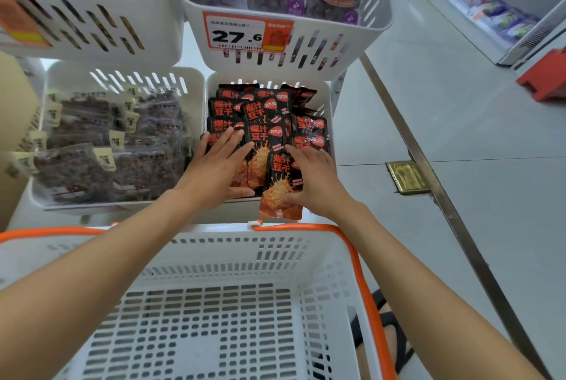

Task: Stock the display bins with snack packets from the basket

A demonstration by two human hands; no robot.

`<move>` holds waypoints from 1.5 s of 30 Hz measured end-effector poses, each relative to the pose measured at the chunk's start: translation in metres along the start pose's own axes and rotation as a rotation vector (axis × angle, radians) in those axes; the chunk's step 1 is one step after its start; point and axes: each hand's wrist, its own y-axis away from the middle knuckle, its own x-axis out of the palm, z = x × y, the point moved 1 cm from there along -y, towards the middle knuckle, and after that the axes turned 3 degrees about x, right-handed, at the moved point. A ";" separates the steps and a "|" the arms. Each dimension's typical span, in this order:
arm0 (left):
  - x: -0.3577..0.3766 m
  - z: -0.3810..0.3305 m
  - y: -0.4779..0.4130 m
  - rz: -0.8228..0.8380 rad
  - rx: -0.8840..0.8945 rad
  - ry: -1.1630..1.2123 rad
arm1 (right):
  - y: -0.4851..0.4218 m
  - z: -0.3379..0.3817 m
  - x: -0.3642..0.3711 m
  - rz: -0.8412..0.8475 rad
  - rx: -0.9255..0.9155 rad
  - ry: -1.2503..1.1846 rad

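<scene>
Fingers [232,139] of the left hand [219,165] lie straight and slightly spread, flat on the left side of the black-and-red snack packets [266,110]. Fingers [298,154] of the right hand [317,183] are straight and close together, resting along the right edge of the nearest packet [280,186], with the thumb laid over its lower corner; no pinch is visible.

The snack packets sit stacked in rows in the lower right display bin [330,110]. The nearest packet is tilted and overhangs the bin's near rim.

A white basket [275,257] with orange handles [361,272] stands nearest the camera, just beside the bins, under both forearms.

The lower left bin [122,76] holds clear packets of dark product. The bin above [337,46] holds purple packets and carries a price tag [235,33] reading 27.6. A metal rail [428,171] crosses the floor at right.
</scene>
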 end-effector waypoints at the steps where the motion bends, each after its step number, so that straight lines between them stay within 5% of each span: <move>1: 0.000 -0.001 0.000 -0.003 -0.009 0.005 | -0.002 0.002 -0.001 -0.015 0.031 -0.104; 5: -0.001 -0.002 -0.003 -0.054 -0.023 0.060 | -0.012 -0.002 -0.019 -0.058 0.128 -0.556; 10: -0.008 -0.014 -0.023 -0.127 -0.017 0.159 | -0.034 -0.008 -0.059 -0.029 0.138 -0.823; 14: -0.012 -0.023 -0.037 -0.317 0.056 0.265 | -0.036 -0.015 -0.071 0.142 0.052 -0.676; 19: 0.000 -0.017 -0.051 -0.146 -0.042 0.030 | -0.028 -0.034 -0.069 -0.593 0.026 -0.583; 22: 0.011 -0.012 -0.056 -0.086 -0.078 -0.076 | -0.045 -0.044 -0.059 -0.726 0.003 -0.421; 28: 0.023 -0.007 -0.058 -0.137 -0.050 -0.100 | -0.115 -0.046 -0.042 -0.346 -0.046 -0.118; 32: 0.027 -0.007 -0.056 -0.167 -0.029 -0.128 | -0.115 -0.044 -0.022 -0.413 -0.030 0.059; 36: 0.025 -0.008 -0.055 -0.182 -0.019 -0.135 | -0.111 -0.037 -0.005 -0.205 -0.032 0.099; 41: 0.018 -0.010 -0.051 -0.182 -0.010 -0.150 | -0.077 -0.030 -0.009 -0.427 -0.060 0.000; 45: 0.015 -0.011 -0.041 -0.096 -0.048 -0.164 | -0.046 -0.027 0.013 -0.270 -0.049 0.148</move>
